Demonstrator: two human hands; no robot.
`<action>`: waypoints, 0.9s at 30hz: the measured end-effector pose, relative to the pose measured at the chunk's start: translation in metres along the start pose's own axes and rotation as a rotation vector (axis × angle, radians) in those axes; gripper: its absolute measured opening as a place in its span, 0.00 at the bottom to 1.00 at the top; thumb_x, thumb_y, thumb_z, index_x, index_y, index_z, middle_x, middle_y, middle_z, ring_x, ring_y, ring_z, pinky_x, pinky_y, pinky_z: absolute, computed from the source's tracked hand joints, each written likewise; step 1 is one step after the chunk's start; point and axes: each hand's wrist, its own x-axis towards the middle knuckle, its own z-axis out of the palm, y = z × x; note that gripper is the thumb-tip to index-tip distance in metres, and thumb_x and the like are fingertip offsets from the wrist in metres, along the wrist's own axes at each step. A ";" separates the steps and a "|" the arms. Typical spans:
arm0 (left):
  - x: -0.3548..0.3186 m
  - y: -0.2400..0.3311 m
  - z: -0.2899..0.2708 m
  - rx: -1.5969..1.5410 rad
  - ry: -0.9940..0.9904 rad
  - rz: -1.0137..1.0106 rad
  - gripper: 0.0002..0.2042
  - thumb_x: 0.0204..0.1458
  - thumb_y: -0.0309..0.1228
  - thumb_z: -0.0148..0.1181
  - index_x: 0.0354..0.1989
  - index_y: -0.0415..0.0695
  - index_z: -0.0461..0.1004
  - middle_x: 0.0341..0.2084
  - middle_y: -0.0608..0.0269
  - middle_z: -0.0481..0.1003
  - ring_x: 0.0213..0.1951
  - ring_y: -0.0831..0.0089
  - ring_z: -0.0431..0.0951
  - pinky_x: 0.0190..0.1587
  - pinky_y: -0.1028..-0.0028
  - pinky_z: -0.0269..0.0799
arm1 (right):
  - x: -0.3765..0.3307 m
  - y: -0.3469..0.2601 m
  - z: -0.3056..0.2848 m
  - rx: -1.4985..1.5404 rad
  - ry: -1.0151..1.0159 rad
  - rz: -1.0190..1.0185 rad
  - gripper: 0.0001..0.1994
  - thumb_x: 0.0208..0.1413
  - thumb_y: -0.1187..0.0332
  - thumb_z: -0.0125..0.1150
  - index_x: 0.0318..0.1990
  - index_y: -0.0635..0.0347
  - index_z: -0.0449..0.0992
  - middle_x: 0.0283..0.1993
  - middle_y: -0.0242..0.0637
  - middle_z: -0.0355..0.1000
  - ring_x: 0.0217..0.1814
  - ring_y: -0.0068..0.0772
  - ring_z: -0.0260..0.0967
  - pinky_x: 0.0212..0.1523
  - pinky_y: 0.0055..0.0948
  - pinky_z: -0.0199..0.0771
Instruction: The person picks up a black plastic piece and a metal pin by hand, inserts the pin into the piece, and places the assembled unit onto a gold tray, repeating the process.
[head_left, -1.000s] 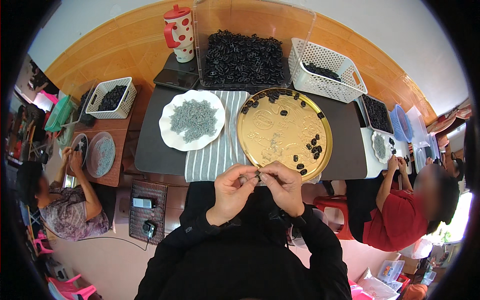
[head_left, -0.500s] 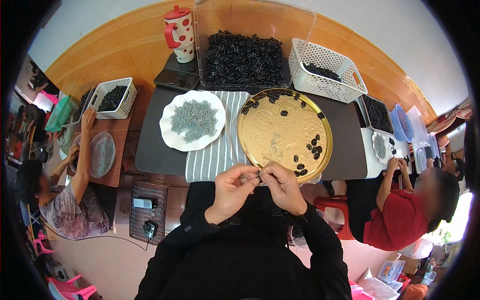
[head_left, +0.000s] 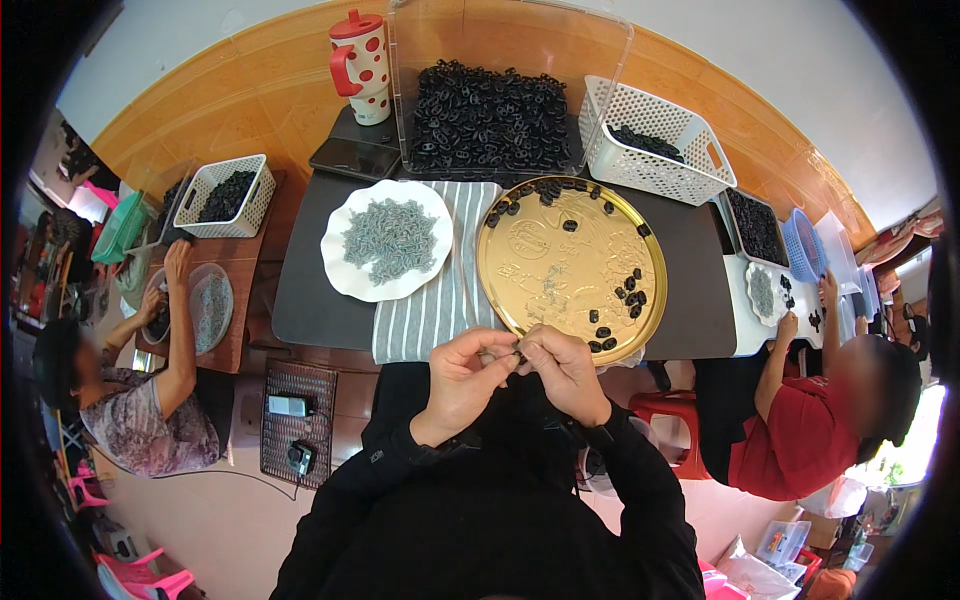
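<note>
My left hand (head_left: 462, 383) and my right hand (head_left: 567, 372) meet at the near edge of the table, fingertips pinched together. Between them is something small and dark, mostly covered by the fingers; its kind is too small to make out. Just beyond my right hand lies a round gold tray (head_left: 540, 262) with small black oval plastic pieces (head_left: 630, 298) scattered along its rim and right side. To the left, a white scalloped plate (head_left: 338, 270) holds a heap of small grey pin-like parts (head_left: 390, 240). A grey-and-white striped cloth (head_left: 420, 325) lies under plate and tray.
At the back stand a clear bin (head_left: 400, 100) full of black pieces, a white perforated basket (head_left: 690, 185), a red-dotted tumbler (head_left: 358, 75) and a dark phone (head_left: 355, 158). One person (head_left: 150, 400) works at the left table, another in red (head_left: 790, 430) at the right.
My hands stay almost in place, still pinched together. The left person's raised hand has come down from the basket; the person in red has reached one hand toward the blue basket.
</note>
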 end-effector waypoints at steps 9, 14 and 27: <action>0.001 0.001 -0.003 0.015 0.004 -0.021 0.11 0.48 0.15 0.58 0.41 0.37 0.76 0.29 0.65 0.74 0.27 0.84 0.72 0.26 0.84 0.69 | 0.008 -0.010 -0.009 -0.113 0.043 -0.164 0.02 0.54 0.78 0.53 0.31 0.67 0.69 0.26 0.41 0.66 0.27 0.35 0.67 0.29 0.29 0.65; 0.001 0.002 0.001 0.032 -0.004 -0.011 0.11 0.48 0.15 0.58 0.40 0.37 0.76 0.29 0.65 0.74 0.27 0.84 0.72 0.26 0.84 0.69 | 0.004 -0.009 -0.007 -0.218 -0.011 -0.185 0.02 0.53 0.79 0.54 0.32 0.64 0.68 0.27 0.45 0.64 0.28 0.44 0.66 0.29 0.32 0.64; 0.011 -0.006 -0.010 0.036 0.008 0.027 0.11 0.48 0.15 0.58 0.41 0.35 0.76 0.30 0.66 0.72 0.27 0.85 0.70 0.25 0.84 0.68 | -0.013 0.004 -0.076 -0.565 0.242 -0.142 0.02 0.48 0.78 0.56 0.30 0.66 0.73 0.28 0.40 0.68 0.30 0.41 0.69 0.31 0.30 0.68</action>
